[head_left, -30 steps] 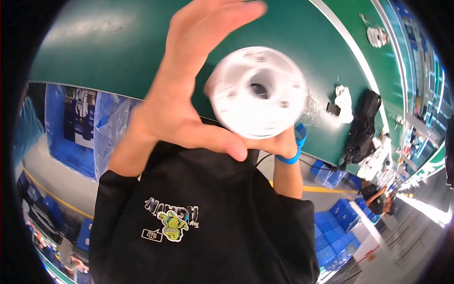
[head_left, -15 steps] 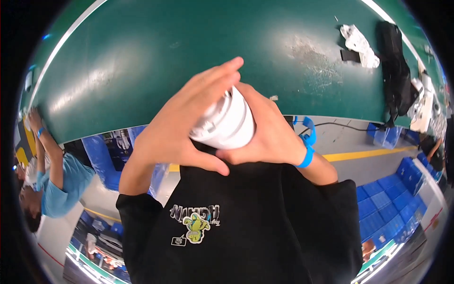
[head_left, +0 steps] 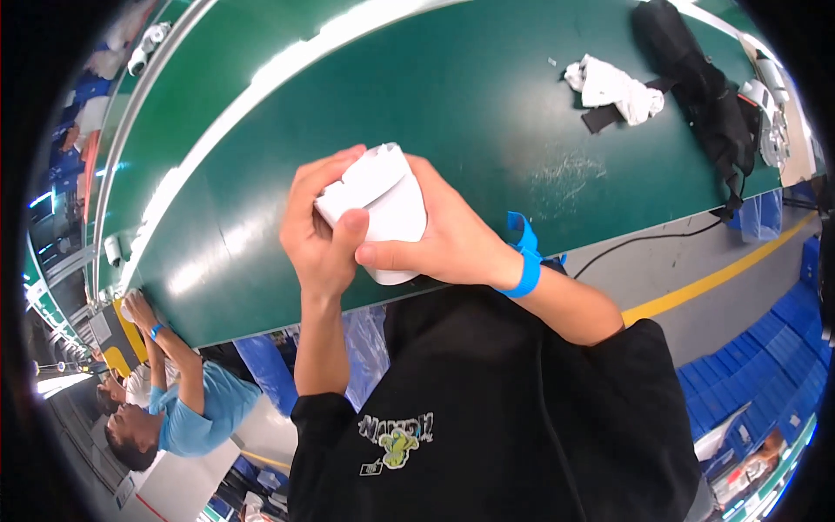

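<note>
Between my two hands is a white plastic housing [head_left: 396, 213], rounded with a seam across it and a few notches along its upper left edge. My left hand [head_left: 317, 230] wraps its left side, with the thumb pressed on the front face. On the other side my right hand [head_left: 448, 230] grips it, thumb laid across the front and fingers mostly hidden behind. The housing is held up above the near edge of the green table [head_left: 417, 113]. A blue strap circles my right wrist.
At the right of the table lie a crumpled white cloth [head_left: 613, 90] and a long black fabric item [head_left: 700, 87]. A black cable [head_left: 644, 239] hangs by the table edge. Blue boxes [head_left: 757, 348] are stacked at the right. A person in a blue shirt [head_left: 209, 400] works at the left.
The view has swung, so the table slants. The housing has turned between my hands and shows a different face. My left fingers, stretched over it before, now curl around it.
</note>
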`<state>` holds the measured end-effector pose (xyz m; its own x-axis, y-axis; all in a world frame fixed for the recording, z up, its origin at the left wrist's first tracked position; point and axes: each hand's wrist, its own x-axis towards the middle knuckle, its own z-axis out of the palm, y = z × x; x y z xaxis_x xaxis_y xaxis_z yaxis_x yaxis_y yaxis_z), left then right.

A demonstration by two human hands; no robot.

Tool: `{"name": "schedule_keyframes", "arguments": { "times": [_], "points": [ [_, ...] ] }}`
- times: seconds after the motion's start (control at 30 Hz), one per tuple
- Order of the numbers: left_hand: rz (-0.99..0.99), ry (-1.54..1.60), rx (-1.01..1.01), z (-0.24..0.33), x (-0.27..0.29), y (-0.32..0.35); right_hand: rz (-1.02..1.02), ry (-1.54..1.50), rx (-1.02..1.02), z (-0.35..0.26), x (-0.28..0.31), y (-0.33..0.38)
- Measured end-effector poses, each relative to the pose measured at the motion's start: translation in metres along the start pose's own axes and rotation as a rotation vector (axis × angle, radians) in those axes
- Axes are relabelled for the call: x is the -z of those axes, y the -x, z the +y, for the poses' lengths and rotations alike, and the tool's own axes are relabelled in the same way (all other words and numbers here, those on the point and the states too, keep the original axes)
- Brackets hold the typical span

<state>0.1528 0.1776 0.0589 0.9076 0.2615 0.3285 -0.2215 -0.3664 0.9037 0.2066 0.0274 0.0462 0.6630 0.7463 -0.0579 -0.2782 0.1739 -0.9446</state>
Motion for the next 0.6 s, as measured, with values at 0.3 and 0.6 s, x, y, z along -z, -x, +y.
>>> {"name": "schedule_keyframes", "arguments": {
  "times": [0.3,0.6],
  "points": [
    [0.29,-0.211,0.12,-0.032,0.033,-0.049,-0.097,0.524,0.375,0.021,0.019,-0.084],
    [0.097,-0.435,0.2,-0.18,0.105,-0.309,0.088,0.609,0.617,0.037,0.08,-0.113]
  ]
}}
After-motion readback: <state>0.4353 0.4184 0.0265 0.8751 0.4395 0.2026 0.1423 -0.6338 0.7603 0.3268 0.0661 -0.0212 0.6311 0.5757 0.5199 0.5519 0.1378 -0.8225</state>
